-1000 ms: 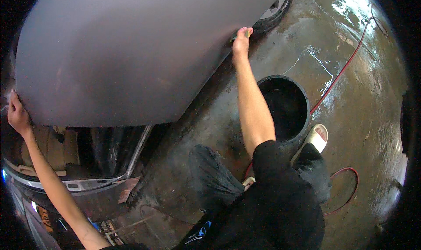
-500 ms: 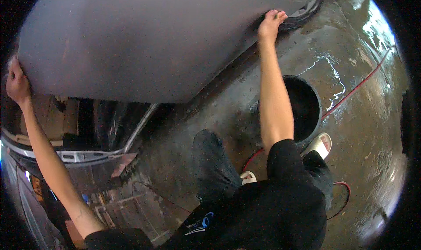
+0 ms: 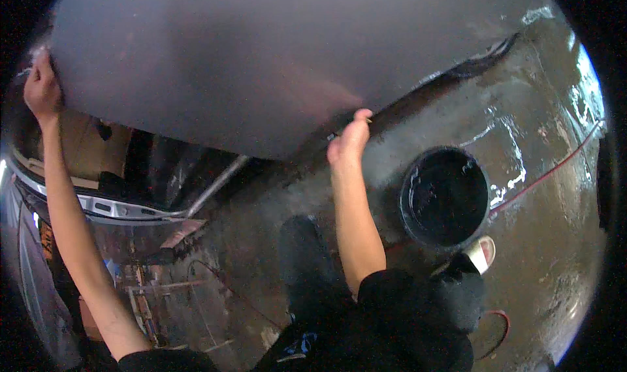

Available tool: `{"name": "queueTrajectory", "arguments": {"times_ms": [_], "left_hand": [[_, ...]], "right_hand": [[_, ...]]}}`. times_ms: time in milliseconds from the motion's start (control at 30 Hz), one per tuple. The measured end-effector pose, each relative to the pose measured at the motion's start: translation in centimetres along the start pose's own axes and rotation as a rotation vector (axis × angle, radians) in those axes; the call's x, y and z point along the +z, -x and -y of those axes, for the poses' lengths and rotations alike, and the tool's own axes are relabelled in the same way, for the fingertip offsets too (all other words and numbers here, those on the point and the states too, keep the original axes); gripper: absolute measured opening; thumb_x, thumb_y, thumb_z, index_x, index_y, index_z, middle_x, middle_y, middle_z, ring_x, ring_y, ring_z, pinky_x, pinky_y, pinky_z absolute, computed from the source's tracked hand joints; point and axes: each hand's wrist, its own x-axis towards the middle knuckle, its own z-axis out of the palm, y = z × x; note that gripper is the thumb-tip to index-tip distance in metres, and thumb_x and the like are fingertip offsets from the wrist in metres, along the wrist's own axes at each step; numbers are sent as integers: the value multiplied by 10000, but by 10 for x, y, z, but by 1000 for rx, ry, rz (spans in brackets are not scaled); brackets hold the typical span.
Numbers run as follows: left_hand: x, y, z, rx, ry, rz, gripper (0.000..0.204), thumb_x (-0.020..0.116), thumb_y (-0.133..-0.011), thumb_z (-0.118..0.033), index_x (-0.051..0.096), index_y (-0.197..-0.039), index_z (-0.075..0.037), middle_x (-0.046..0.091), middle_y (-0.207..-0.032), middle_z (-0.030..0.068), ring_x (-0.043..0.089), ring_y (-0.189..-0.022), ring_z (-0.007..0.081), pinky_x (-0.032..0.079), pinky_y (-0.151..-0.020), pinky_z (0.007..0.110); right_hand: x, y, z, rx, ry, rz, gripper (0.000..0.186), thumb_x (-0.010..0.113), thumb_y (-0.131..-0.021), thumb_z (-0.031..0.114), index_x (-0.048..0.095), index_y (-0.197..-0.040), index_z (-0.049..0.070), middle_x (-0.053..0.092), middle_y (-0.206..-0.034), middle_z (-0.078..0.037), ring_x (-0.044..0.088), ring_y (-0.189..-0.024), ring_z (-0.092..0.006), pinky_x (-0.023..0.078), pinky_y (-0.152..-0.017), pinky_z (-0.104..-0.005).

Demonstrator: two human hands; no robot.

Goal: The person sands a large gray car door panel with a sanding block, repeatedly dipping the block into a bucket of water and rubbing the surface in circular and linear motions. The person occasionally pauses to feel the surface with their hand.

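Observation:
A large grey car door [image 3: 196, 65] fills the upper part of the view, swung out from the car body. My left hand [image 3: 44, 91] is closed round the door's edge at the far left, its fingertips partly hidden. Along the door's lower edge, near its middle, is my right hand [image 3: 351, 139]. Its fingers look curled in under the edge, and a small dark and yellowish bit shows by them, too blurred to name. A faint reflection of this arm shows on the panel.
A black bucket [image 3: 445, 196] with liquid in it stands on the wet floor [image 3: 542, 254] to the right of my legs. A red hose [image 3: 555, 168] runs behind it. The car's metal door sill [image 3: 111, 205] and dark doorway lie at the left. My sandalled foot [image 3: 482, 254] is beside the bucket.
My right hand has moved down and left along the door's lower edge. My left hand stays at the door's edge. The whole view has shifted slightly, and the bucket now shows unobstructed.

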Motion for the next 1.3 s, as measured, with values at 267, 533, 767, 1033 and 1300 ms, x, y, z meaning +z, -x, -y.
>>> {"name": "queueTrajectory", "arguments": {"times_ms": [267,533,767,1033,1300], "left_hand": [[26,15,-25,12,134,35,349,573,-991,-313,680,-1184,-42,726,-1098,108,651,-1000,121,472,-899,255],[27,17,-56,-56,116,-122,334,620,-960,-341,728,-1058,-41,726,-831,93,622,-773,92,488,-740,258],[34,19,-63,-20,93,-56,315,602,-965,-305,709,-1008,-12,706,-818,140,646,-729,162,488,-708,298],[30,15,-73,50,85,-118,285,574,-976,-265,697,-1025,-13,700,-890,178,668,-749,203,498,-723,315],[33,21,-65,44,82,-80,305,559,-991,-282,689,-959,-7,668,-775,144,600,-666,190,472,-664,321]], "right_hand": [[67,61,-49,-1290,1431,364,792,474,-962,412,115,-1563,41,-2,-1630,-213,-22,-1503,-400,-70,-1130,-644],[145,-73,225,-1488,1227,-97,692,325,-1035,365,88,-1537,-47,27,-1623,-227,-8,-1508,-365,-18,-1155,-632],[108,44,-9,-1663,1723,920,808,617,-847,422,304,-1535,138,192,-1627,-111,90,-1514,-334,-46,-1134,-667],[164,-120,261,-2133,1680,-671,796,489,-979,443,147,-1545,0,140,-1606,-233,113,-1497,-373,64,-1140,-660],[183,27,63,-1788,1596,917,1059,564,-742,765,255,-1552,158,177,-1625,-126,114,-1505,-350,27,-1109,-716]]}}
